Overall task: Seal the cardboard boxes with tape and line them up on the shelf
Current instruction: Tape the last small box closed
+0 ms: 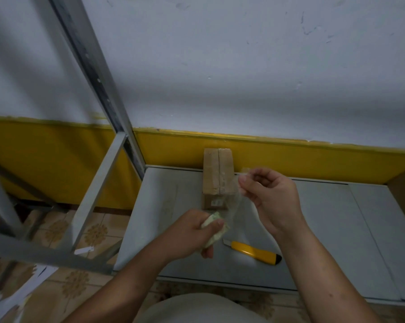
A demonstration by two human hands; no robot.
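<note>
From my remote station I read the following state. The left hand (192, 231) is closed around the tape roll (214, 229), thumb across its face, and holds it just above the shelf (324, 229). The right hand (270, 199) pinches the free end of the tape strip (233, 206) between thumb and forefinger, with the other fingers curled. The clear strip runs from the roll up to that pinch. The cardboard box (217, 173) stands at the rear of the shelf, against the yellow wall band (290, 157), directly behind the strip. Its two top flaps meet along a centre seam; I cannot tell whether tape covers that seam. A small label shows on its front face. A yellow utility knife (252, 251) lies flat on the shelf near the front, between the two forearms, touching neither hand. A second box (404, 190) is partly visible at the right edge of the view. The metal upright (89, 54) of the rack rises at left, above the tiled floor (57, 229).
</note>
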